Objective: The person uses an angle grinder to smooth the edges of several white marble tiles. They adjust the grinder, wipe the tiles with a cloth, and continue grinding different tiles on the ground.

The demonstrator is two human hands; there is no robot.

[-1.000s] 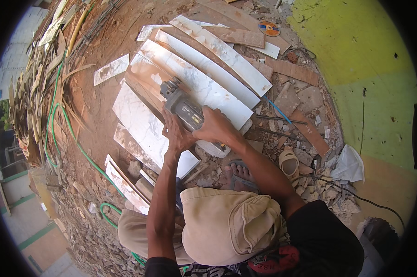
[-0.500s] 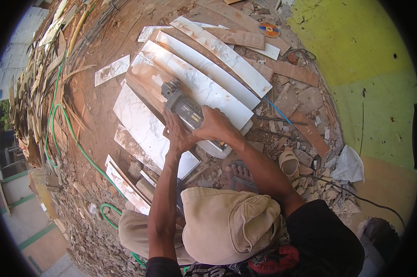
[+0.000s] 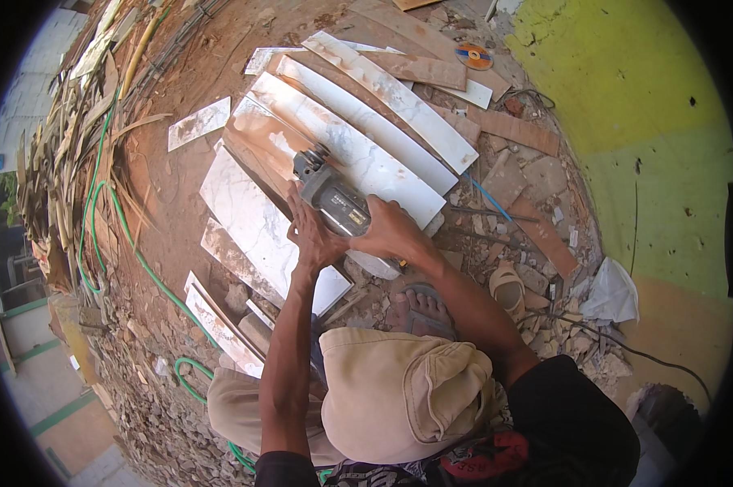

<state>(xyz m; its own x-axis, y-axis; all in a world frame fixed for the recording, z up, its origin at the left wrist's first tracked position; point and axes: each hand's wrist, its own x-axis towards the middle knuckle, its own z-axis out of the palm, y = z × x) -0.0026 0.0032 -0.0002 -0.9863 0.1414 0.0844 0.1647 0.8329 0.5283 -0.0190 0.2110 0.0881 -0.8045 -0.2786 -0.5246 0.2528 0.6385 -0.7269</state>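
Well to the left of the angle grinder (image 3: 339,207), a heap of long, thin wood strips (image 3: 54,195) lies on the ground. Nearer to the grinder on that side, a green hose (image 3: 129,243) runs in a loose curve over the soil. Farther from the person than the grinder, and left of it, is a small offcut of white tile (image 3: 199,123) smeared with reddish dirt. Just left of the grinder lies a broad marble-patterned tile (image 3: 257,215), grey veins on white.

The left hand (image 3: 316,239) lies against the grinder's left flank, fingers extended along the casing and thumb bent toward its rear, holding the tool from that side. The grinder itself is dark grey, its head pointing away from the person over the tile pieces; whether the head touches one cannot be told. Three long marble-patterned strips (image 3: 342,134) fan out beyond it and to its right. The right hand (image 3: 395,231) is closed around the grinder's rear right side.

Between the grinder and the person are a beige trouser knee (image 3: 399,390) and a sandalled foot (image 3: 419,312). Far beyond the grinder to the right sits an orange-and-blue cutting disc (image 3: 474,56). Right of the grinder come a thin blue rod (image 3: 490,195), a tan sandal (image 3: 507,290), a crumpled white plastic bag (image 3: 611,294) and, farthest, a yellow-green wall (image 3: 666,122).
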